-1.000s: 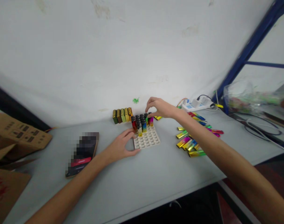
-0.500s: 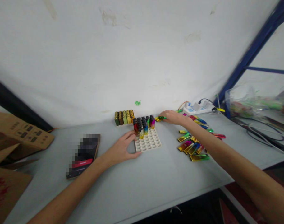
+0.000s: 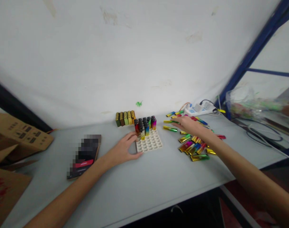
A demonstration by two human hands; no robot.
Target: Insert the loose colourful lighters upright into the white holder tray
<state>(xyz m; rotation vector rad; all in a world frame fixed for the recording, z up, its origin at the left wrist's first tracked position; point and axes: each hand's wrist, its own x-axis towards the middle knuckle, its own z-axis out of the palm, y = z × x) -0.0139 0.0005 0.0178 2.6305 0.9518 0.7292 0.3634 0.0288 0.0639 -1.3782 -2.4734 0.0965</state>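
Note:
My left hand grips the left side of a white tray with rows of holes, thumb at the near corner and fingers at the far side. Several lighters with black tops and shiny coloured bodies stand upright in the tray's far and left part. To the right, my right hand is closed, palm down, its fingertips on a gold-and-green lighter sleeve low over the table; the fingertips are partly hidden. Another gold-and-green sleeve lies just in front of it. A pile of metallic sleeves spreads below my right forearm.
By the wall stands a block of gold-topped lighters. A phone, partly pixelated, lies at left, near cardboard boxes. At back right are a white power strip, cables and a blue metal frame.
My right hand has moved right, away from the tray. Two gold-and-green sleeves now show by its fingertips, where one showed before. My left hand stays on the tray.

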